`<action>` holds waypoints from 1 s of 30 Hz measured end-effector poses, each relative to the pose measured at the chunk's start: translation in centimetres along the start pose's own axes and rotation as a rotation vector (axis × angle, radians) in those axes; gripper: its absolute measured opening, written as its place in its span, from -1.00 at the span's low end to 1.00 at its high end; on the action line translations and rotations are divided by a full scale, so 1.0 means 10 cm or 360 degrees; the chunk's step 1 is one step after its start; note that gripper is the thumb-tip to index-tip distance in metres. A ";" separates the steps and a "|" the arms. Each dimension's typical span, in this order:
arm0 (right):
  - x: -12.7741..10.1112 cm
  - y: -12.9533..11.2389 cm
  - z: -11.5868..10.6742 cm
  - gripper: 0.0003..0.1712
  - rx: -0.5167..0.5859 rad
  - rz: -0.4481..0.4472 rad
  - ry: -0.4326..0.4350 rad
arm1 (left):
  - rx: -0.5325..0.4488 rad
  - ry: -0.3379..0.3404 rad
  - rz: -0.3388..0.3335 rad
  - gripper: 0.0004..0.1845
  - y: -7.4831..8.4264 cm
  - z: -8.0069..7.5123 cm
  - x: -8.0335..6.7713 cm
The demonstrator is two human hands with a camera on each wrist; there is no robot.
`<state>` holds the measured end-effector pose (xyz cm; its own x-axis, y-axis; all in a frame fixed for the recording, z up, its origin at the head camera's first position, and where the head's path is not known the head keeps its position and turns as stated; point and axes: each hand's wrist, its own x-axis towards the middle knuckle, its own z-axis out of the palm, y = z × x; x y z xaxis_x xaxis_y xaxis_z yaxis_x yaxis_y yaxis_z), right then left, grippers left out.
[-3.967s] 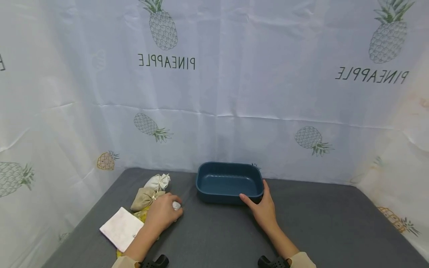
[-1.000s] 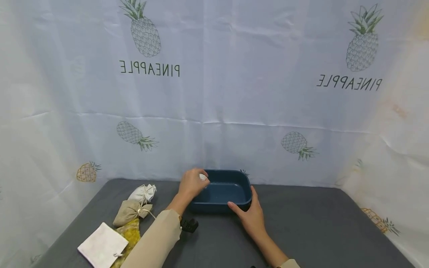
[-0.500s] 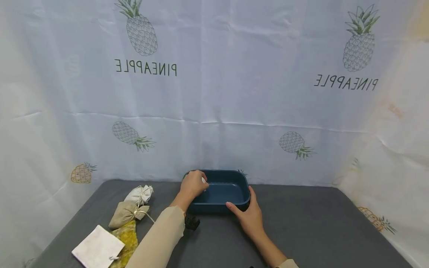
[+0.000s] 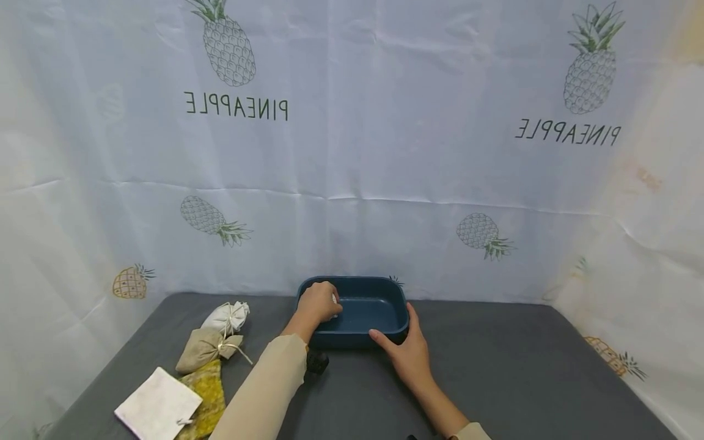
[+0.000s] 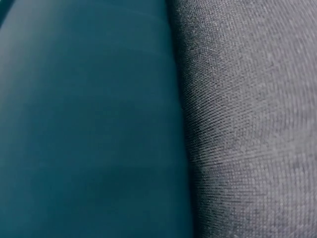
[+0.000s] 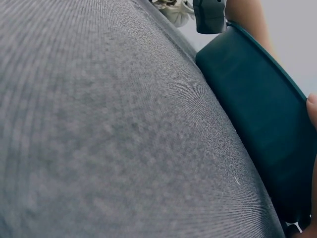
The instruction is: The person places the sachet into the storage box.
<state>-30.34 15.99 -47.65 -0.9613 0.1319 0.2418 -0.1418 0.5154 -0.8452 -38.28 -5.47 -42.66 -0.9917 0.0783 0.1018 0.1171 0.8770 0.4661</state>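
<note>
A dark blue rectangular dish (image 4: 371,315) with rounded corners stands at the back middle of the table. My left hand (image 4: 318,302) is inside its left part, fingers curled around a small white thing (image 4: 334,299) that is mostly hidden. My right hand (image 4: 409,354) grips the dish's front right corner, thumb on the front wall and fingers along the right side. The left wrist view shows only the dish's outer wall (image 5: 94,119) beside the cloth. From the right wrist, the dish's front wall (image 6: 262,129) is seen with a fingertip at its rim.
On the left lie a white drawstring pouch (image 4: 225,318), a beige drawstring pouch (image 4: 199,351), a yellow patterned pouch (image 4: 211,394) and a flat pale square pouch (image 4: 158,404). Grey cloth (image 4: 506,366) covers the table. A pineapple-print curtain (image 4: 352,153) hangs behind.
My left hand has carried the white thing from beside the pouches over to the dish, then lowered it inside. My right hand has kept its grip on the corner.
</note>
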 end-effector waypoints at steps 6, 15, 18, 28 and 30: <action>-0.01 -0.02 0.02 0.24 -0.0028 -0.0005 -0.0025 | 0.0063 -0.0032 -0.0008 -0.88 -0.02 -0.02 -0.03; -0.01 -0.01 0.03 0.25 0.0021 -0.0022 -0.0026 | 0.0203 -0.0093 0.0060 -0.76 -0.02 -0.04 -0.09; 0.00 -0.02 0.02 0.25 0.0016 -0.0017 -0.0035 | 0.0206 -0.0125 0.0088 -0.72 0.00 -0.05 -0.14; 0.00 0.00 -0.01 0.27 0.0010 -0.0027 -0.0047 | 0.0106 -0.0139 0.0157 -0.68 0.10 -0.16 -0.28; 0.00 0.00 -0.03 0.27 0.0005 -0.0011 -0.0045 | 0.0081 -0.0124 0.0169 -0.69 0.12 -0.20 -0.31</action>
<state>-30.29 16.22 -47.55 -0.9666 0.1047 0.2339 -0.1489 0.5137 -0.8449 -35.00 -5.62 -40.68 -0.9752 0.2067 0.0788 0.2207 0.8846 0.4109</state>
